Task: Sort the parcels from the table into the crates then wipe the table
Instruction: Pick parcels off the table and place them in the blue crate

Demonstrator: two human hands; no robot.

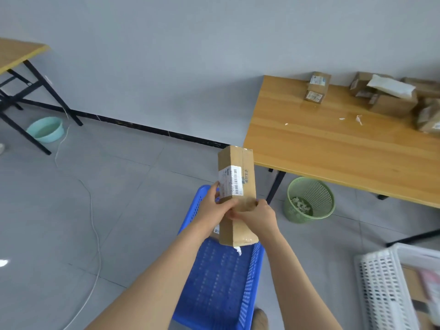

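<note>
We grip a long cardboard box (237, 186) with both hands. Our left hand (214, 207) curls round its left edge, thumb against the white barcode label. Our right hand (258, 216) clasps the lower right side. The box is held nearly upright in the air above a blue plastic crate (221, 282) with a perforated floor and slotted walls.

At two o'clock from the box, a smooth wooden table (321, 148) carries more parcels (392, 101): brown cartons and one white padded bag, with paper scraps (358, 119) nearby. A green mesh bin (319, 195) stands by the table leg at three o'clock. A white slatted crate (381, 287) sits at four o'clock, its contents blurred. At ten o'clock, a teal basin (46, 128) rests on grey floor tiles beneath a second table (16, 53).
</note>
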